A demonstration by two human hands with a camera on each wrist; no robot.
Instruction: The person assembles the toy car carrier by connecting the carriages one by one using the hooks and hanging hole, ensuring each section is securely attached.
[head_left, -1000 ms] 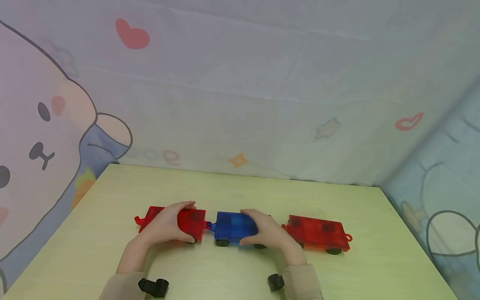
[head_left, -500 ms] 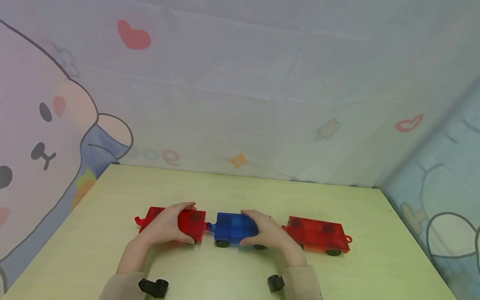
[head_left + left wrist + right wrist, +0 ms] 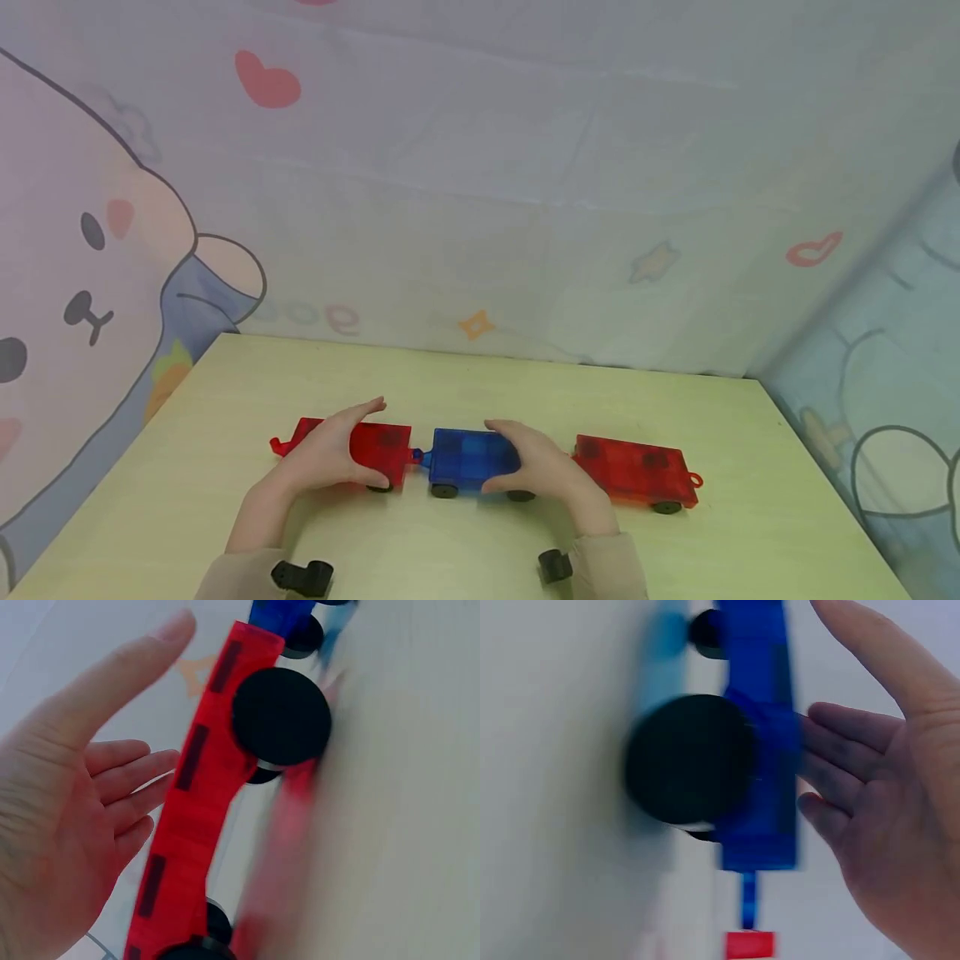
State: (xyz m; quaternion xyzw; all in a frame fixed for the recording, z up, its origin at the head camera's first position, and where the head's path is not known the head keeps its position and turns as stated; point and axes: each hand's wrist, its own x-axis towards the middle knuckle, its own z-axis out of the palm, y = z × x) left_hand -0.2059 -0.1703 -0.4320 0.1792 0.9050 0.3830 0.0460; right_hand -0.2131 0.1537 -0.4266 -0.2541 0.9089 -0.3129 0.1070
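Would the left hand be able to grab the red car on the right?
Probably not easily: the left hand is at the other red car, and the blue car and right hand are between it and the red car on the right.

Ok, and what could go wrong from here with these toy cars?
The blue car stands on wheels, so a nudge from the right hand might roll it. Its coupling to the left red car could slip apart if one is lifted alone.
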